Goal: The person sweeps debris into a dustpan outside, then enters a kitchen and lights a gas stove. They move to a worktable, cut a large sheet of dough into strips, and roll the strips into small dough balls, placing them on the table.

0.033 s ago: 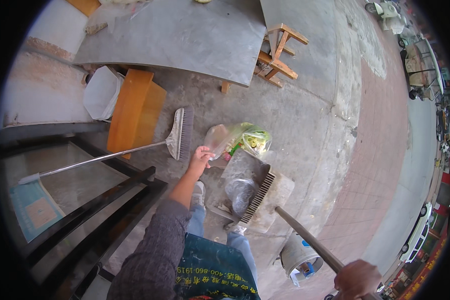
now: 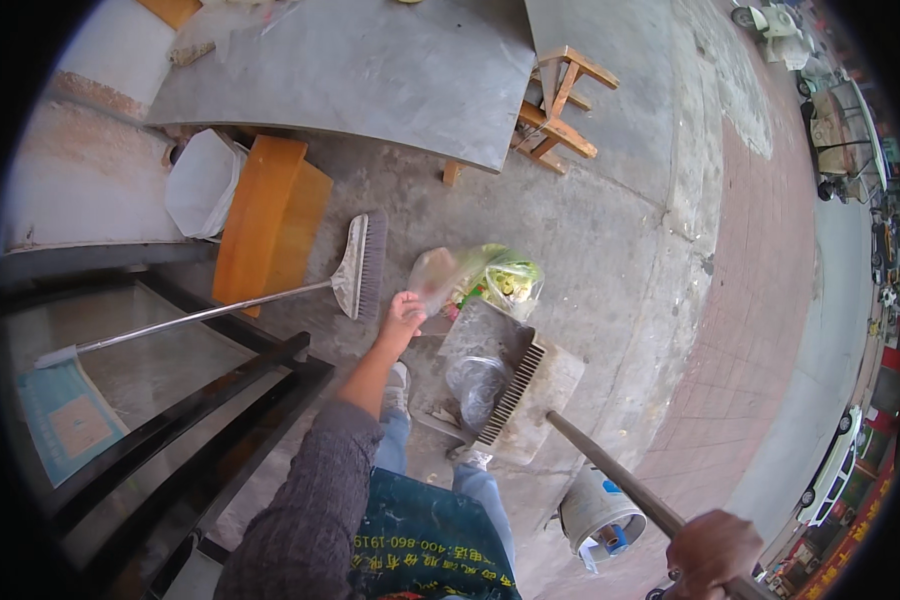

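My left hand pinches the near edge of a clear plastic bag resting on the concrete. Green and yellowish vegetable scraps show inside it. At lower right my right hand is wrapped round the long handle of a grey dustpan. The pan, with a row of comb teeth along it, lies close beside the bag. Crumpled clear plastic sits in the pan. My feet stand just behind the bag and pan.
A broom leans at left, bristles near my left hand. Beyond it are an orange-brown wooden piece and a grey tabletop. A wooden stool stands far right of it. A white bucket is below the dustpan handle; black frame bars stand left.
The dustpan and its handle have shifted very slightly to the left. My left hand keeps its hold on the bag.
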### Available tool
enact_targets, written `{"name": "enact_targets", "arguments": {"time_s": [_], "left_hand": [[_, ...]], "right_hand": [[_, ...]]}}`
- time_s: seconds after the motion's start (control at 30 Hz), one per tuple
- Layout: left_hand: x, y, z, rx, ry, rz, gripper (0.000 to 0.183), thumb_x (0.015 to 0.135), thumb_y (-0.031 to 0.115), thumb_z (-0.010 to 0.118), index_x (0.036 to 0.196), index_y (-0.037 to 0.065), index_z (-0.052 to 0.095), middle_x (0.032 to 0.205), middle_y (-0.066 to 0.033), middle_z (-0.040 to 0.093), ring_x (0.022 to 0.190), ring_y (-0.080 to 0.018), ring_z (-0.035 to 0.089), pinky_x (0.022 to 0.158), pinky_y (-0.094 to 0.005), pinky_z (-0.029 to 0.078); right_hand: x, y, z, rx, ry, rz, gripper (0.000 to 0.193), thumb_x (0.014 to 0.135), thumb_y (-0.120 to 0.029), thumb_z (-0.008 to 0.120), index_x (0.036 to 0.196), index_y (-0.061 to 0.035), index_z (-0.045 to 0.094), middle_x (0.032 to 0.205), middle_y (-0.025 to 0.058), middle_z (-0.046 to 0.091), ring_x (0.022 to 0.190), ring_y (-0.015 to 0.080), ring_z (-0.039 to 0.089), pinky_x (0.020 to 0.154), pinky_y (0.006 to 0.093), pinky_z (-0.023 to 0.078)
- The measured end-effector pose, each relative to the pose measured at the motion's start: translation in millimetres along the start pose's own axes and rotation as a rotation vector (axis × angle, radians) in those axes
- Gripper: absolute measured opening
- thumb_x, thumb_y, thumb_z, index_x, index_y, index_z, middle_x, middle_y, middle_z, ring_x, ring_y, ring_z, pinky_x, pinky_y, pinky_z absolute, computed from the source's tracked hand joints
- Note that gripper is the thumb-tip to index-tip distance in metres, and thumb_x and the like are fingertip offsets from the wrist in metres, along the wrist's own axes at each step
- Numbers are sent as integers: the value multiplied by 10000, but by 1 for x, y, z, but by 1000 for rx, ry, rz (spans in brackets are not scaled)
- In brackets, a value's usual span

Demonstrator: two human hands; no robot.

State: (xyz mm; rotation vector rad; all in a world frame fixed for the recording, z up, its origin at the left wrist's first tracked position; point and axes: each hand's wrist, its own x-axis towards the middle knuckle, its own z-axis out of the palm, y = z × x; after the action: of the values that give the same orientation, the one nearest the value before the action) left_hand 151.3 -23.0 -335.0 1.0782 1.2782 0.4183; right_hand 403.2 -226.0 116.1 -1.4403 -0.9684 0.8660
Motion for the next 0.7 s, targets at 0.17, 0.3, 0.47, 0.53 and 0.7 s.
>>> {"name": "enact_targets", "arguments": {"time_s": [0.17,0.3,0.47,0.53,0.7], "left_hand": [[-6,-15,-5,459,-80,-28,272,824,196,556,1063,68,584,888,-61,614,695,-126,545,614,-238,448],[-9,-16,-12,282,-134,-85,244,852,246,516,967,72,643,775,-35,594,618,-118,527,589,-235,437],[-29,-31,-25,224,-120,-195,253,867,262,495,910,45,619,722,-12,579,595,-93,499,590,-244,428],[-33,-43,-29,173,-66,-184,267,862,277,501,919,36,602,716,-25,581,604,-110,511,595,-262,430],[-32,-68,-33,344,-69,-218,310,849,305,515,971,26,569,737,-60,607,632,-148,542,611,-299,434]], "right_hand": [[55,51,13,284,-261,-4,369,786,-166,615,483,-60,433,461,35,492,381,173,493,380,283,422],[93,88,17,257,-110,42,370,812,-189,587,514,-67,405,411,20,420,339,142,435,352,282,392],[112,110,-1,199,73,125,332,876,-230,492,600,-75,391,408,-30,285,321,68,255,355,256,328],[111,110,-9,196,100,117,338,890,-248,470,609,-81,385,411,-36,278,322,63,245,349,245,311],[114,100,-15,280,215,159,315,929,-235,390,652,-87,385,425,-49,261,334,41,200,326,214,238]]}}
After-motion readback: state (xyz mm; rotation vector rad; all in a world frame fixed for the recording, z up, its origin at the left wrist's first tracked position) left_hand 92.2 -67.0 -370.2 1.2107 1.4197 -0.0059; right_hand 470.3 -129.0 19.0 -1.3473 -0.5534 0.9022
